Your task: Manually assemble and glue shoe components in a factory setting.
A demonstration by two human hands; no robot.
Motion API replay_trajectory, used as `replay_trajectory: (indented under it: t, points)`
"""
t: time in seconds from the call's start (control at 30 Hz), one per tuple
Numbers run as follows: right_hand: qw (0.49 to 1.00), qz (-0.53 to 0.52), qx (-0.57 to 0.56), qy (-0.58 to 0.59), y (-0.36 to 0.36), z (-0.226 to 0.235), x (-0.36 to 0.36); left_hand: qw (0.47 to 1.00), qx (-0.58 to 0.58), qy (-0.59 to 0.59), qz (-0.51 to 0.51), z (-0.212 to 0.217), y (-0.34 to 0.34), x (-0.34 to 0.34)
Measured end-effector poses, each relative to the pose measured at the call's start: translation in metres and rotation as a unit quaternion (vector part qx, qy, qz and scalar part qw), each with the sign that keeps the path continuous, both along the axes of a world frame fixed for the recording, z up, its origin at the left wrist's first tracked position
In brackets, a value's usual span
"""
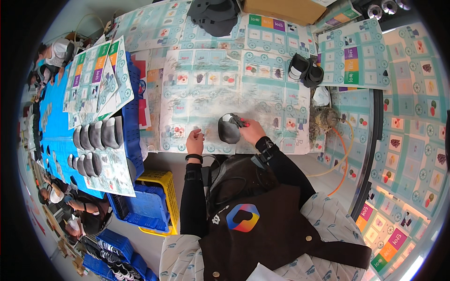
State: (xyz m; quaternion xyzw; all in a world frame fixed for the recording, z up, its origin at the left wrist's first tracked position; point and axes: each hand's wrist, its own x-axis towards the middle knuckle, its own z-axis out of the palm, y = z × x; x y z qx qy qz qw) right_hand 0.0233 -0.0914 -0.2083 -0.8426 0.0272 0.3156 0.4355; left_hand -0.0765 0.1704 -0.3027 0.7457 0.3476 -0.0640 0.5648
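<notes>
Over the paper-covered table (201,103), my right hand (252,132) is closed at the right edge of a dark grey, rounded shoe piece (228,131) with a pale patch on top. A small red spot shows by its fingertips; what it belongs to is too small to tell. To the left, apart from the piece, my left hand (195,142) is held with its fingers curled together near the table's front edge. A small whitish bit shows at those fingertips, too small to name.
Dark grey pieces (213,16) are heaped at the back, and more curved black pieces (304,71) stand at the right. Rows of similar pieces (110,133) lie on printed sheets at the left, above blue crates (145,206). An orange hose (346,164) hangs at the right. Other people sit at far left.
</notes>
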Motion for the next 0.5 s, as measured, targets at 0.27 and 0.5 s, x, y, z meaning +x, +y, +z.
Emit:
replay_trajectory:
  t: [0.27, 0.5]
  points:
    - [0.999, 0.000, 0.011, 0.039, 0.008, 0.010, 0.003, 1.000, 0.008, -0.002, -0.001, -0.004, 0.001, -0.004]
    - [1.000, -0.001, -0.012, -0.012, 0.006, -0.008, 0.002, 1.000, 0.002, -0.004, -0.002, -0.001, -0.001, -0.005]
